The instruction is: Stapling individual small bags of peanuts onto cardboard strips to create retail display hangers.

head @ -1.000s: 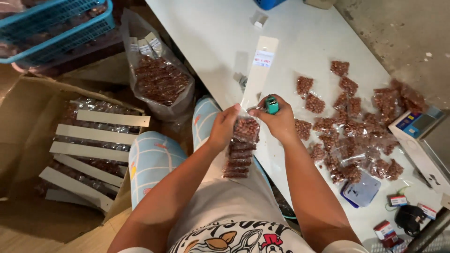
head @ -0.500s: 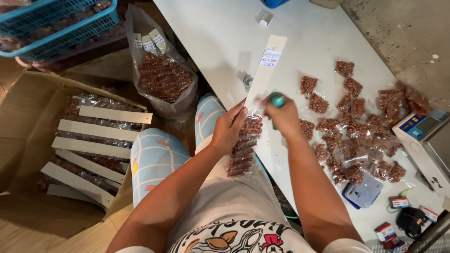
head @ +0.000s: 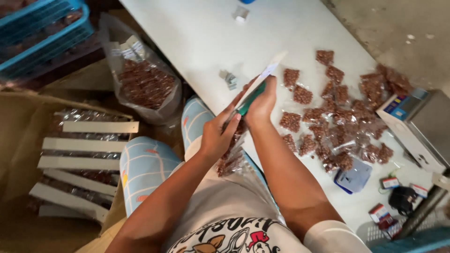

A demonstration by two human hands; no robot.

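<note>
Head view: left hand (head: 216, 136) pinching a white card strip (head: 262, 79) near its lower part, fingers closed on strip and on the small peanut packets (head: 233, 157) hanging below it, over the lap at the table edge. Right hand (head: 262, 100) wrapped around a green stapler (head: 251, 99), fingers clamped on it, pressed against the strip (jaw contact hidden by the hand). Loose peanut packets (head: 337, 122) scattered on white table (head: 197, 37), right of the hands. Digital scale (head: 415, 126) at the far right. Clear bag of packets (head: 145, 84) left of the knee; cardboard box (head: 28, 154) holding finished strips (head: 101, 127); blue crate (head: 42, 33) top left.
</note>
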